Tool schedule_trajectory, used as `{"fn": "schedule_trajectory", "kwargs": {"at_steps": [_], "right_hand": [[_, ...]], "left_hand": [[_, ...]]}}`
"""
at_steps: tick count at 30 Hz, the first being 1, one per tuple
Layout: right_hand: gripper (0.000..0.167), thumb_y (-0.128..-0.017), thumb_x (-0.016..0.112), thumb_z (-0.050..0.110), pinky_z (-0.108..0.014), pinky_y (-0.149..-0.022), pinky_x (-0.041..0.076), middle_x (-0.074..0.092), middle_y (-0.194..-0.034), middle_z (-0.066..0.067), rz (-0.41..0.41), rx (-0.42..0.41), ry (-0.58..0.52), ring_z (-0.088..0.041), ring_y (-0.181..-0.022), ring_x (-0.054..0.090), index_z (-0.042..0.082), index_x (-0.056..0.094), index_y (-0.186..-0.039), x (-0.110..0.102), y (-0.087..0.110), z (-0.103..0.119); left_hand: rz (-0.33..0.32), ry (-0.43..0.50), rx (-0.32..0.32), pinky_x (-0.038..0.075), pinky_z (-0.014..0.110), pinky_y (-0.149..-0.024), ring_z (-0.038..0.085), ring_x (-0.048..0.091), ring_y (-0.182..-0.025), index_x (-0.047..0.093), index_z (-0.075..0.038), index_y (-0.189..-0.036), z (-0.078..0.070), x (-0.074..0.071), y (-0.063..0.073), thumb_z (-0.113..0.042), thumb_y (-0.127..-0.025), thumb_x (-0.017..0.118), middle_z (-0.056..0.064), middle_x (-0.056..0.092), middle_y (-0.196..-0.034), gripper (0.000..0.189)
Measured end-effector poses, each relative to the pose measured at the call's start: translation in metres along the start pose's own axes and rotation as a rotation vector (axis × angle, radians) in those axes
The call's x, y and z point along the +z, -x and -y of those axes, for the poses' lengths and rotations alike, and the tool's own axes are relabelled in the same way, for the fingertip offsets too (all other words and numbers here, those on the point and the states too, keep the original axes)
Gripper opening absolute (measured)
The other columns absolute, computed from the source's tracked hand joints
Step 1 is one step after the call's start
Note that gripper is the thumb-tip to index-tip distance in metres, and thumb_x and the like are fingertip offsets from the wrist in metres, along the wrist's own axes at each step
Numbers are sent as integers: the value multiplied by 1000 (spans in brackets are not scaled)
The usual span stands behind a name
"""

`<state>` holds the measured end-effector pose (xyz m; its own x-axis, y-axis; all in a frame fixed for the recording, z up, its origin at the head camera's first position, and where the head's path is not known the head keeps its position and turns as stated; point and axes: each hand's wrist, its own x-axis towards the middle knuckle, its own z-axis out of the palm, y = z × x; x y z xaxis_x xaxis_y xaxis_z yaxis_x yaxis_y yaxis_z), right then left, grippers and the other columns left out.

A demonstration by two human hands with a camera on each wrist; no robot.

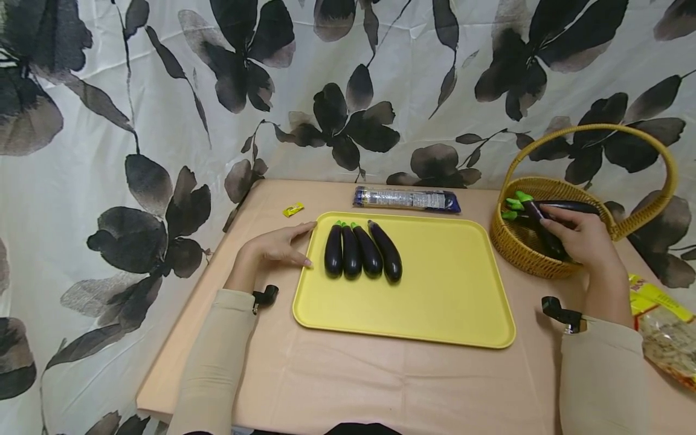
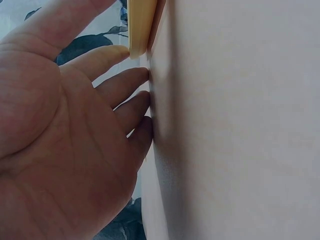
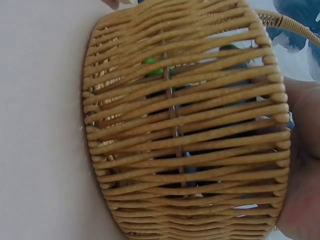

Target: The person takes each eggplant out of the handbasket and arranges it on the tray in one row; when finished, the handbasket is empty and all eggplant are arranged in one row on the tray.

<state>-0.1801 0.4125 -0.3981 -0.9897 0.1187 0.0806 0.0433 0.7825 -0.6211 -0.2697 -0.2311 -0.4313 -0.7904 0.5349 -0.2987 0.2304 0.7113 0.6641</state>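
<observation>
Inside the wicker basket (image 1: pixel 519 257), my right hand (image 1: pixel 589 238) grips a dark purple eggplant (image 1: pixel 535 211) with a green stem; more eggplants lie around it. Basket slats hide most of this in the right wrist view, where part of the right hand (image 3: pixel 305 150) shows behind the rim. My left hand (image 1: pixel 277 246) rests at the left edge of the yellow tray (image 1: pixel 435 302), thumb on its rim. The left wrist view shows its fingers (image 2: pixel 125 87) loosely extended, one touching the tray's edge. Several eggplants (image 1: pixel 372 257) lie side by side on the tray's left half, stems away from me.
Behind the tray lies a long, blue-ended clear packet (image 1: pixel 406 199). A small yellow wrapped piece (image 1: pixel 293 209) sits at the back left. Right of my right forearm is a yellow and clear bag (image 1: pixel 666 338). The basket's tall handle (image 1: pixel 592 128) arches over it. A floral curtain (image 1: pixel 326 72) hangs behind.
</observation>
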Motion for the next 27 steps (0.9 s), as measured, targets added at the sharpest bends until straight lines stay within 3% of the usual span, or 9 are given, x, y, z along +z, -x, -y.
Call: {"fn": "schedule_trajectory", "kwargs": {"at_steps": [7,12,15,21,27], "right_hand": [[55,-104,56,50,-1,-70,44,55,-148,-15,-74,10,-121,1,-98,51,29,52,-154,3,2,12],[51,-103,61,43,-2,-71,49,61,-135,8,-128,-24,-199,10,-93,55,27,56,-152,2,4,23],[51,-103,63,42,-2,-71,50,61,-127,19,-131,-25,-238,9,-94,55,27,57,-151,2,5,30],[52,-102,64,39,-3,-72,52,60,-113,27,-107,-18,-319,5,-95,57,26,56,-151,2,7,39],[50,-103,64,33,-5,-75,53,62,-120,22,-68,-65,-371,3,-98,59,24,56,-152,6,7,48]], "left_hand": [[3,-8,-1,10,52,-132,25,8,-163,21,-22,-168,-1,0,0,-42,-76,93,0,17,-175,118],[1,-5,-2,10,52,-132,24,8,-163,21,-23,-168,1,0,-1,-43,-76,93,-1,17,-175,118],[1,-13,-3,10,52,-132,24,8,-163,21,-23,-168,1,0,-1,-43,-77,93,-1,17,-176,118],[1,-12,-6,10,52,-132,24,8,-163,21,-24,-168,0,0,-1,-43,-77,93,-1,16,-176,118],[3,-7,-8,10,53,-132,24,7,-163,21,-24,-168,0,-1,-1,-44,-76,93,-1,16,-176,119]]}}
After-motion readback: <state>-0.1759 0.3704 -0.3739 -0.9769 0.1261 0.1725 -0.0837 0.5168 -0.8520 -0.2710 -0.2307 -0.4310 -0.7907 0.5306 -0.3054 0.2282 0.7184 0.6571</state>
